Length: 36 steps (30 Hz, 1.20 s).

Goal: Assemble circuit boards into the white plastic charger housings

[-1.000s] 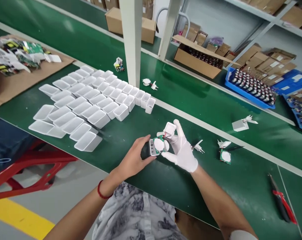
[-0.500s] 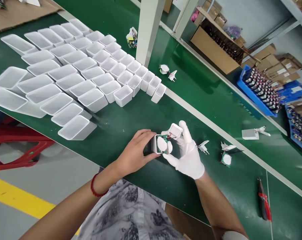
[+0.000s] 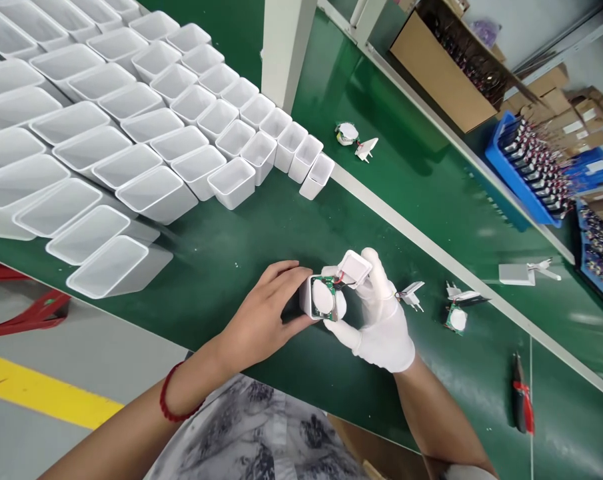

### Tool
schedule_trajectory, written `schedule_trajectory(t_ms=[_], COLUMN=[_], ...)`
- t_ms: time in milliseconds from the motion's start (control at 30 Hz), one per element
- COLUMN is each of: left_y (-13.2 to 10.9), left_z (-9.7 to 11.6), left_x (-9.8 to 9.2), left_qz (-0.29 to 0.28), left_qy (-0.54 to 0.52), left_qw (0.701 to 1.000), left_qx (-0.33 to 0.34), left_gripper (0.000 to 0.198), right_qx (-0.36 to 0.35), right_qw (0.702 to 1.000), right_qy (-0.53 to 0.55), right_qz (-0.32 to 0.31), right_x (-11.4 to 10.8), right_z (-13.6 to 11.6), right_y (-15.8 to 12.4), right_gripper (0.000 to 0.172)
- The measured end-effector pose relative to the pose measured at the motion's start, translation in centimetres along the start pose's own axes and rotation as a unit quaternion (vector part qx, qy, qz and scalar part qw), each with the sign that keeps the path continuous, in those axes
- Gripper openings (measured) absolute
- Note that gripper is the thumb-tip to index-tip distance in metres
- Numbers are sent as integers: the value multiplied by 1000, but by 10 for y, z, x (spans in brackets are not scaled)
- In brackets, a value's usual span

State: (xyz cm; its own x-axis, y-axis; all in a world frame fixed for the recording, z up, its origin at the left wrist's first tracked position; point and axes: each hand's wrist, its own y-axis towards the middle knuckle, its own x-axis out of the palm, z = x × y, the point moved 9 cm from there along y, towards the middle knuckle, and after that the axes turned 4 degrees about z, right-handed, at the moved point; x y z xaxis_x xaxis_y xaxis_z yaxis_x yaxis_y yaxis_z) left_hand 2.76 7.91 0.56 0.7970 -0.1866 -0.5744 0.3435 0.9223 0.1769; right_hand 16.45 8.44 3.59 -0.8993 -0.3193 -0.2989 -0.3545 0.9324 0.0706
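My bare left hand [image 3: 266, 310] grips a white plastic housing [image 3: 306, 298] from the left, thumb at its near side and fingers along the far side. At the mouth of the housing sits a green circuit board [image 3: 335, 283] with a round white pad [image 3: 324, 296] on it. My right hand [image 3: 381, 327], in a white glove, holds the board from the right. Wires run from the board to a white plug cap [image 3: 354, 269], which rests by the right forefinger. How far the board sits inside the housing, I cannot tell.
Rows of open white housings [image 3: 146, 133] fill the left of the green table. Loose plug pieces [image 3: 411, 295], another board [image 3: 456, 319], a closed white unit [image 3: 516, 274] and red-handled pliers [image 3: 522, 400] lie to the right. A white post [image 3: 286, 53] rises behind. Blue trays [image 3: 521, 167] hold several parts.
The view has shifted, so the rows of housings appear larger and further left. Both hands keep their hold on the housing and circuit board, with little visible movement between them.
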Motion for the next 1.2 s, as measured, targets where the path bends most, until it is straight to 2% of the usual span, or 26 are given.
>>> schedule_trajectory(t_ms=[167, 400, 633, 767, 867, 967, 1033, 1200], left_y=[0, 1, 1, 1, 1, 0, 0, 1], left_z=[1, 2, 3, 2, 2, 2, 3, 2], left_x=[-1, -2, -2, -2, -1, -1, -2, -3], left_qz=[9, 11, 7, 2, -1, 6, 10, 8], left_qy=[-3, -8, 3, 1, -5, -5, -5, -4], left_qw=[1000, 1000, 1000, 1000, 1000, 1000, 1000, 1000], left_qx=[5, 3, 11, 7, 2, 7, 12, 10], left_gripper=[51, 49, 50, 52, 50, 52, 53, 48], right_qx=[-3, -10, 17, 16, 16, 38, 57, 138], right_qw=[1000, 994, 977, 987, 995, 997, 998, 988], right_qy=[2, -105, -211, -156, -88, -56, -35, 41], right_qz=[1, 13, -24, -35, -53, -36, -10, 53], right_x=[0, -1, 0, -2, 2, 3, 3, 0], right_z=[-1, -8, -11, -11, -9, -2, 2, 12], right_y=[0, -4, 1, 1, -2, -5, -7, -11], right_gripper=[101, 101, 85, 85, 75, 68, 73, 98])
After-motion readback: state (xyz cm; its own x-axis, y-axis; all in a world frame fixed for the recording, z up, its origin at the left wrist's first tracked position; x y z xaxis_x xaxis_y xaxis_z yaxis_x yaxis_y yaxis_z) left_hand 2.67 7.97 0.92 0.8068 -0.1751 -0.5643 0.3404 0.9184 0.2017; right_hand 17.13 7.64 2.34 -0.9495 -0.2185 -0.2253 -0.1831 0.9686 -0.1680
